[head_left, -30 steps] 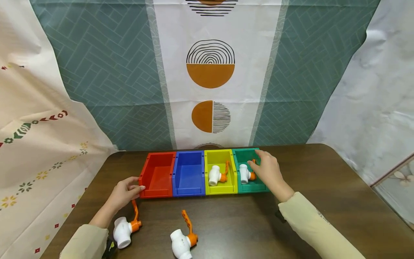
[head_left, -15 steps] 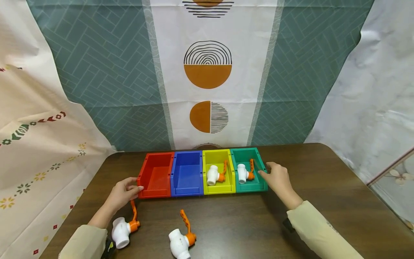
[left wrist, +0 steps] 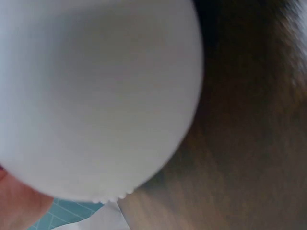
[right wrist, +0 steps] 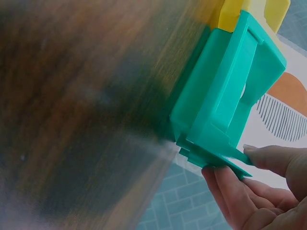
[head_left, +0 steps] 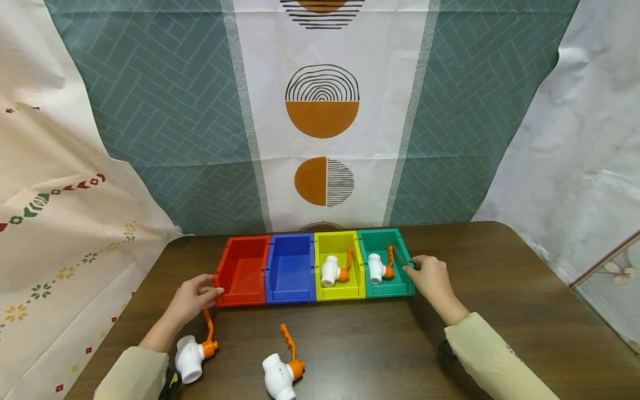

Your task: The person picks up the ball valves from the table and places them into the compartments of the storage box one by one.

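My left hand [head_left: 192,296] grips the left wall of the red bin [head_left: 245,272], thumb on the inner side. At the other end of the row, my right hand [head_left: 431,278] pinches the right wall of the green bin [right wrist: 216,105] between thumb and fingers. A white ball valve [head_left: 375,269] with an orange handle lies in the green bin, and another ball valve [head_left: 330,272] lies in the yellow bin [head_left: 340,294]. The blue bin [head_left: 292,269] stands between red and yellow. A white ball valve body [left wrist: 96,96] fills most of the left wrist view, hiding most of the left hand.
Two more orange-handled ball valves lie on the dark wooden table [head_left: 365,344]: one valve [head_left: 189,358] beside the left forearm, one valve [head_left: 279,378] at front centre. A patterned cloth [head_left: 320,111] hangs behind the table's back edge.
My right hand has drawn back from over the green bin to its right wall and now pinches it. The left hand stays on the red bin. The camera view shifted slightly.
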The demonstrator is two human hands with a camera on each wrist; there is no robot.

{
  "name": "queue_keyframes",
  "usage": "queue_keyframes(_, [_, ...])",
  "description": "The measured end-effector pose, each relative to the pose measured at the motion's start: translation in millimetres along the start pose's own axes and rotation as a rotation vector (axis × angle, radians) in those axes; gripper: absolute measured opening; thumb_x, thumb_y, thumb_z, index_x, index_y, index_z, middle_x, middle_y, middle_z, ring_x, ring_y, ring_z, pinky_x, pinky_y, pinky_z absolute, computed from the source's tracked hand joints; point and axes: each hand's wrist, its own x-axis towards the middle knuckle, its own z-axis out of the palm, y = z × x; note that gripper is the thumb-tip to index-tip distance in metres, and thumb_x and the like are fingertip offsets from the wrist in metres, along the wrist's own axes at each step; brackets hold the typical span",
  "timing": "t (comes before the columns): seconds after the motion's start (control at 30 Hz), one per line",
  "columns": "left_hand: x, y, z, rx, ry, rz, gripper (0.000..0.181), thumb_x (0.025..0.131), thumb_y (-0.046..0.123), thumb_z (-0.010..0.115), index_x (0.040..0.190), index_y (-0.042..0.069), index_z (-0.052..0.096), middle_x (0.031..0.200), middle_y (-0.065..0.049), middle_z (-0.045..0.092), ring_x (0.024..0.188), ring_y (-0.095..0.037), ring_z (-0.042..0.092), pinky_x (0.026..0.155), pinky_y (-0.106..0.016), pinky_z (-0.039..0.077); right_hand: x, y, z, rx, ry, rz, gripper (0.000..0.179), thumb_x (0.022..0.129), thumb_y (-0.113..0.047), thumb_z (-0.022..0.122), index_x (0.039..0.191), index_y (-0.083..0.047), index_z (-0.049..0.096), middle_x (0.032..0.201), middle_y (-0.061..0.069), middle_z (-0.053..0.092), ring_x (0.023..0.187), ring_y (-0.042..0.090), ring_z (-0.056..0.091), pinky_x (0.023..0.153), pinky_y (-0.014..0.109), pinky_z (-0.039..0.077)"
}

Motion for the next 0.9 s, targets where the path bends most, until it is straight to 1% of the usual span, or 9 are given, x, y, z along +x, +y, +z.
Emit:
queue_keyframes(0.07, [-0.2, -0.2, 0.2, 0.006, 0.004, -0.007, 0.05, 0.09, 0.009, 0.064, 0.127, -0.018, 0.043, 0.103, -0.032, 0.065, 0.085, -0.024, 0.068, 0.072, -0.034, 0.059, -0.3, 0.1, 0.5, -0.001, 0.001, -0.001, 0.031, 0.085, -0.01, 0.066, 0.106, 0.014, 0.065, 0.099, 0.029, 0.068, 0.089, 0.042, 0.064, 0.073, 0.049, 0.056])
queue_keyframes(0.17, [-1.2, 0.1, -1.4, 0.054, 0.013, -0.006, 0.052, 0.09, 0.013, 0.065, 0.126, -0.018, 0.044, 0.103, -0.032, 0.065, 0.083, -0.026, 0.069, 0.071, -0.034, 0.059, -0.7, 0.3, 1.7, -0.002, -0.003, 0.006, 0.031, 0.085, -0.01, 0.066, 0.106, 0.014, 0.065, 0.1, 0.029, 0.067, 0.09, 0.042, 0.064, 0.074, 0.049, 0.056])
queue_keyframes(0.23, [-2.7, 2.1, -4.0, 0.099, 0.035, -0.003, 0.054, 0.09, 0.018, 0.066, 0.125, -0.017, 0.046, 0.104, -0.033, 0.065, 0.083, -0.029, 0.069, 0.071, -0.037, 0.059, -0.7, 0.3, 2.7, -0.003, -0.005, 0.006, 0.031, 0.086, -0.009, 0.066, 0.106, 0.014, 0.065, 0.1, 0.029, 0.067, 0.09, 0.042, 0.064, 0.074, 0.049, 0.056])
queue_keyframes(0.3, [-6.2, 6.3, -7.3, 0.159, 0.072, 0.003, 0.055, 0.089, 0.024, 0.067, 0.124, -0.015, 0.049, 0.106, -0.032, 0.065, 0.087, -0.033, 0.069, 0.074, -0.041, 0.058, -0.6, 0.2, 3.5, -0.002, -0.007, 0.002, 0.031, 0.086, -0.009, 0.066, 0.106, 0.014, 0.065, 0.1, 0.029, 0.067, 0.089, 0.041, 0.065, 0.074, 0.049, 0.056])
queue_keyframes(0.43, [-16.1, 22.9, -11.8, 0.214, 0.16, 0.038, 0.057, 0.088, 0.032, 0.067, 0.123, -0.011, 0.052, 0.114, -0.031, 0.063, 0.099, -0.038, 0.065, 0.081, -0.046, 0.056, 0.3, -0.5, 3.1, -0.005, -0.01, -0.002, 0.03, 0.086, -0.009, 0.066, 0.106, 0.014, 0.065, 0.1, 0.029, 0.067, 0.085, 0.04, 0.065, 0.072, 0.048, 0.056])
queue_keyframes(0.57, [-26.3, 42.5, -10.1, 0.2, 0.193, 0.046, 0.064, 0.087, 0.039, 0.067, 0.128, -0.008, 0.05, 0.122, -0.03, 0.059, 0.107, -0.04, 0.062, 0.087, -0.046, 0.054, 1.2, -0.9, 1.4, -0.018, -0.007, 0.012, 0.031, 0.086, -0.01, 0.066, 0.106, 0.014, 0.065, 0.1, 0.028, 0.068, 0.087, 0.04, 0.065, 0.073, 0.05, 0.055])
queue_keyframes(0.73, [-40.6, 63.9, 0.3, 0.174, 0.155, 0.048, 0.074, 0.084, 0.042, 0.07, 0.133, -0.007, 0.044, 0.128, -0.03, 0.054, 0.115, -0.042, 0.057, 0.091, -0.047, 0.051, 0.9, -0.4, 0.7, -0.021, -0.007, 0.016, 0.032, 0.086, -0.01, 0.066, 0.107, 0.014, 0.064, 0.101, 0.028, 0.067, 0.089, 0.041, 0.064, 0.075, 0.051, 0.055])
queue_keyframes(0.83, [-49.9, 73.3, 11.4, 0.17, 0.132, 0.071, 0.077, 0.081, 0.042, 0.073, 0.134, -0.007, 0.044, 0.13, -0.03, 0.053, 0.116, -0.043, 0.056, 0.093, -0.048, 0.05, 0.7, 0.0, 0.7, -0.021, -0.007, 0.011, 0.032, 0.086, -0.01, 0.066, 0.107, 0.014, 0.064, 0.101, 0.029, 0.067, 0.09, 0.042, 0.064, 0.076, 0.052, 0.055])
queue_keyframes(0.9, [-56.3, 78.8, 19.8, 0.188, 0.122, 0.096, 0.08, 0.079, 0.042, 0.075, 0.134, -0.006, 0.044, 0.131, -0.028, 0.053, 0.116, -0.042, 0.055, 0.094, -0.048, 0.049, 0.7, 0.3, 0.9, -0.022, -0.003, 0.008, 0.032, 0.086, -0.01, 0.066, 0.107, 0.014, 0.064, 0.101, 0.029, 0.067, 0.089, 0.042, 0.064, 0.076, 0.052, 0.055])
